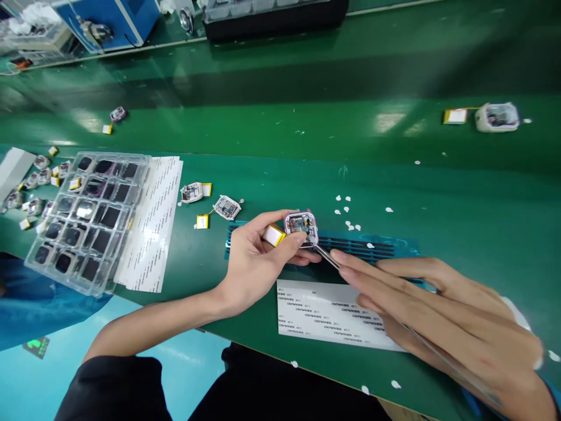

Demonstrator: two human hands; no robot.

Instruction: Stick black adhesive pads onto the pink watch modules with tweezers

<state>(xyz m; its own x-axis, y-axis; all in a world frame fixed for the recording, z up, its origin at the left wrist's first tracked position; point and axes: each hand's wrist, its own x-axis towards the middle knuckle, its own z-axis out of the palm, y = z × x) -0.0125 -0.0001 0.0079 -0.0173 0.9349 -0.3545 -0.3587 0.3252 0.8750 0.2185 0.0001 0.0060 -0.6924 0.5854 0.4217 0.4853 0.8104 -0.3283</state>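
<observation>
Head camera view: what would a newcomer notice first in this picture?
First, at the centre, the left hand holds a small open device housing with a yellow battery, while the right hand brings tweezers to it above the green table. To the left lies a clear plastic tray of dark screens. A white label sheet lies under the right hand.

— What is the room looking like?
— A big green desk (307,128) is filling most of it, and light is shining off its top.
— And below?
— A light blue floor (39,380) is showing. A blue machine (114,17) is sitting far back.
</observation>
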